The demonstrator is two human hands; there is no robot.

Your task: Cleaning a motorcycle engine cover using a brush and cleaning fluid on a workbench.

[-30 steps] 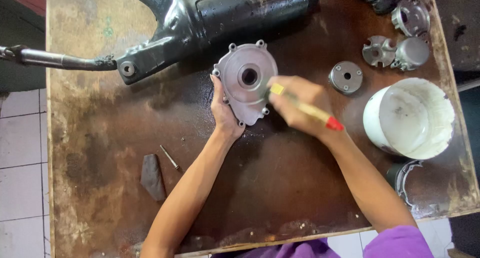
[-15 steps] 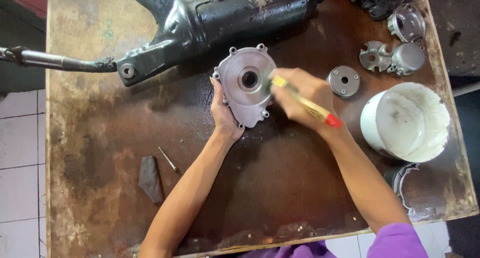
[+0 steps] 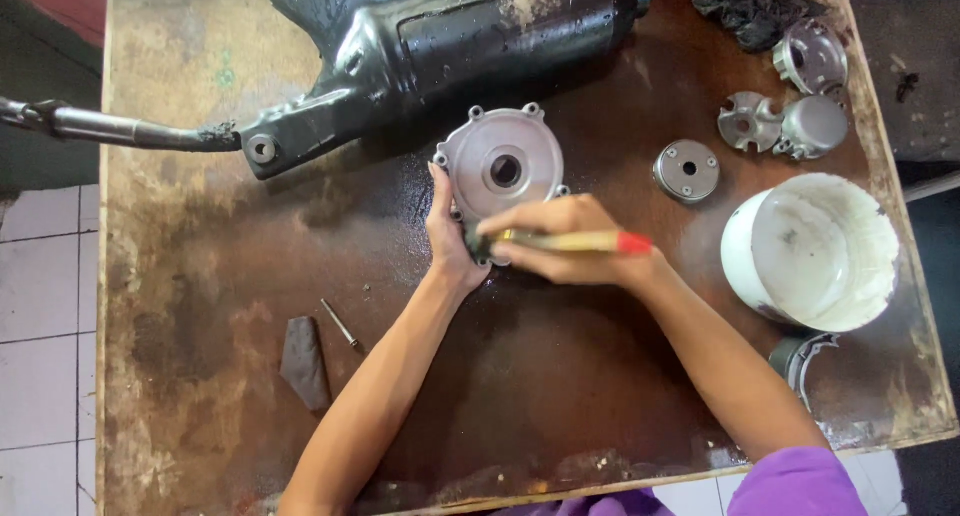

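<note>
Two bare hands worked at a round grey metal cover (image 3: 503, 168) that lay near the middle of a worn, oil-stained brown table (image 3: 200, 306). The left hand (image 3: 450, 244) clasped the cover's lower left edge, thumb and fingers curled against its rim. The right hand (image 3: 568, 241) lay just below the cover, closed around a brush with a yellow handle and red end (image 3: 575, 241); the handle pointed away to the right of the cover, and the brush's dark head touched the cover's lower edge. Just above and left of the cover lay a large black engine casing (image 3: 440, 36), with a thin metal rod (image 3: 110, 128) sticking out from it far to the left. Right of the cover sat a small round metal disc (image 3: 687, 170), and further right and slightly above stood a cluster of small grey metal parts (image 3: 790, 116). Right of the cover and somewhat lower stood a white plastic tub (image 3: 812, 251). Well below and left of the cover lay a dark flat scrap (image 3: 303, 361) and, just beside it, a thin metal pin (image 3: 341, 325).
</note>
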